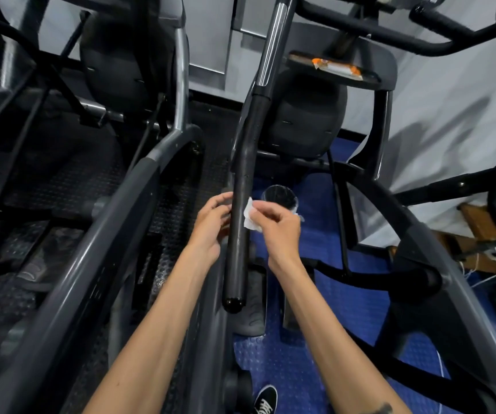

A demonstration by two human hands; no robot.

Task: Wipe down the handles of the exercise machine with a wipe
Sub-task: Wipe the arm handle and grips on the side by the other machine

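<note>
Blue studded floor mat (324,339) lies under the machine on the right side, black rubber matting on the left, and pale sheeting hangs behind. Between them rises one long black handle (242,180), and the next move depends on how this handle lies. Its long axis runs from the rounded end cap, low and near the person, up and away to the bend and the silver part above. So a wipe along it has to travel up or down this line, not across.

The right hand (279,231) pinches one small white wipe (251,215) between thumb and fingers, and the wipe touches the right flank of the handle at about the middle of the straight lower part. The left hand (210,225) is on the other side of the handle, fingers loosely curved toward it. Whether they really touch the bar I cannot tell; it grasps nothing that I can see. Both hands are at the same height, but only the right one has the wipe.

Counted: two hands, one wipe, one handle between them. A second black handle (438,22) of the same machine crosses the upper right, well apart, and I judge it waits for its turn. One dark round container (281,198) stands on the blue mat just behind the right hand.
</note>
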